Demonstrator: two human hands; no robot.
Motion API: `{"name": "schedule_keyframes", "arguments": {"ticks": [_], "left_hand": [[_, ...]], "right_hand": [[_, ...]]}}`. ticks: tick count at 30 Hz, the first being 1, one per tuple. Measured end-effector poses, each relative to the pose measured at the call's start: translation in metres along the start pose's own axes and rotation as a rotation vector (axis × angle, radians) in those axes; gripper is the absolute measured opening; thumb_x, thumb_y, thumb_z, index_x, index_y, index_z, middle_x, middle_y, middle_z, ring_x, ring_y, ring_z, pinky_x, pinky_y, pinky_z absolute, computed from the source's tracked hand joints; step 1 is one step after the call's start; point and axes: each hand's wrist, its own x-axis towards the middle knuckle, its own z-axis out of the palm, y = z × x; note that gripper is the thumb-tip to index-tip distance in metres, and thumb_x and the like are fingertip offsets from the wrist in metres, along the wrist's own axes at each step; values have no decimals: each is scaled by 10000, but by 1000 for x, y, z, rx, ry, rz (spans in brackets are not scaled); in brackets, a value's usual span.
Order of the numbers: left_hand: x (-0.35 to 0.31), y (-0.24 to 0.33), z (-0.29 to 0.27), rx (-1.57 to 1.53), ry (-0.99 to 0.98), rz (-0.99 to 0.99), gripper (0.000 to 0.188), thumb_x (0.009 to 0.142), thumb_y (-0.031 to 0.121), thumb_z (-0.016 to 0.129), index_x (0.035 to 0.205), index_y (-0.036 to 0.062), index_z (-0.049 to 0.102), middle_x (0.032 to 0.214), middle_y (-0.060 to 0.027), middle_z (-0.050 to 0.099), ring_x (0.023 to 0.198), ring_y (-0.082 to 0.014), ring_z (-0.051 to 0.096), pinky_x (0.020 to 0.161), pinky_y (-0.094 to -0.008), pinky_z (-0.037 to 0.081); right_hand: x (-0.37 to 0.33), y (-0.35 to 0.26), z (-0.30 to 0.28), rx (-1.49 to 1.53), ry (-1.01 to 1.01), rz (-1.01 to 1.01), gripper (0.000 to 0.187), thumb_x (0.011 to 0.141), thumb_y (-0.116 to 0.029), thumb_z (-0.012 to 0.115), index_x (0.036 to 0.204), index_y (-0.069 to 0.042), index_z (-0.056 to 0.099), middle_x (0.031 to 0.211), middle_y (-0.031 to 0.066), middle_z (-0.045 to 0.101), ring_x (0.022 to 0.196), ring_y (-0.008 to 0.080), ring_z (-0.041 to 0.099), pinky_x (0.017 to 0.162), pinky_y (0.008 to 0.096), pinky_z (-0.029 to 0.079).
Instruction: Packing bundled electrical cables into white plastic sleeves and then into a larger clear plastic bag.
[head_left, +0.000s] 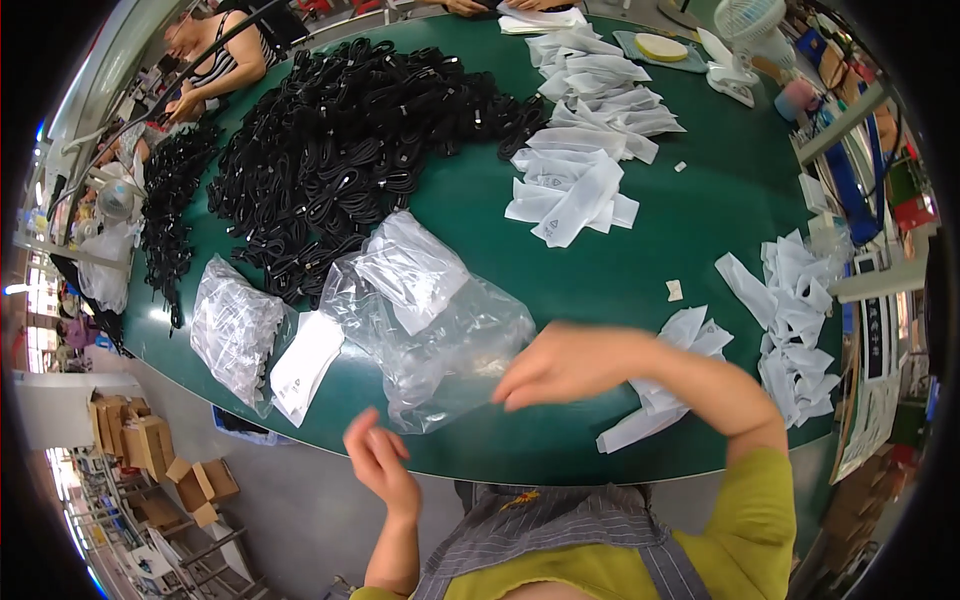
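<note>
A large clear plastic bag (455, 365) lies crumpled near the front middle of the table, with a bundle of white sleeves (410, 270) at its far end. My right hand (570, 365), slightly blurred, has its fingers pinched together at the bag's right near edge. My left hand (383, 462) is in the air by the table's front edge, just left of the bag; its fingers are loosely bent and apart, with nothing in them. Left of the bag lie a flat stack of white sleeves (305, 365) and a packed clear bag of small white pieces (235, 330).
A big heap of coiled black cables (330, 150) covers the far left of the green table (700, 220). Filled white sleeves (570, 190) are piled at the back, more sleeves (795, 320) at the right. A white fan (740, 40) stands far right. A person (225, 60) sits far left.
</note>
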Motion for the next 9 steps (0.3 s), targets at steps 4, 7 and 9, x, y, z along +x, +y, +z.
{"name": "schedule_keyframes", "arguments": {"ticks": [4, 7, 9], "left_hand": [[-14, 28, 93, 124, -794, 656, 331, 845, -27, 623, 1173, 13, 603, 798, -112, 628, 625, -227, 603, 533, -307, 479], [-15, -2, 180, 101, -838, 700, 413, 796, 17, 690, 1200, 41, 609, 1139, -161, 606, 1037, -316, 614, 853, -366, 512], [0, -14, 206, 215, -638, 754, 411, 817, 49, 699, 1219, 70, 613, 1257, -172, 549, 1162, -361, 546, 984, -402, 451]], "right_hand": [[-41, 183, -16, -176, 800, 639, 313, 933, -276, 566, 1197, -144, 670, 1232, 102, 627, 1267, 268, 505, 1057, 443, 394], [-55, 267, 33, -483, 810, 687, 320, 919, -310, 579, 1188, -168, 675, 1292, 94, 580, 1256, 312, 500, 1045, 473, 401], [-54, 263, 52, -413, 557, 746, 463, 894, -356, 615, 1328, -198, 583, 1410, 171, 486, 1309, 321, 458, 1111, 462, 338]]}}
